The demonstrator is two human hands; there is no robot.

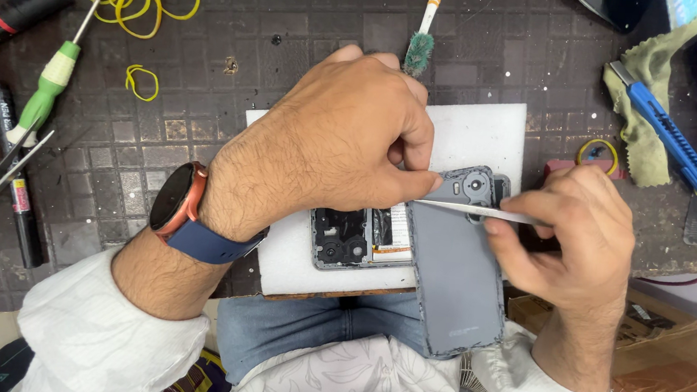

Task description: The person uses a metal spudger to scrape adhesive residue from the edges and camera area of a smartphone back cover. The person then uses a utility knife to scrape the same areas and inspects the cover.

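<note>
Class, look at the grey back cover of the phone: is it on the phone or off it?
Off. The grey back cover is swung aside, and the phone body beside it shows its bare insides. Both hands, left and right, grip the cover.

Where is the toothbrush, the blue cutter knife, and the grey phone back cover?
toothbrush (pixel 417 53), head view, on its green bristle head.
blue cutter knife (pixel 665 133), head view, on the middle of its handle.
grey phone back cover (pixel 455 279), head view, on its flat middle.
</note>
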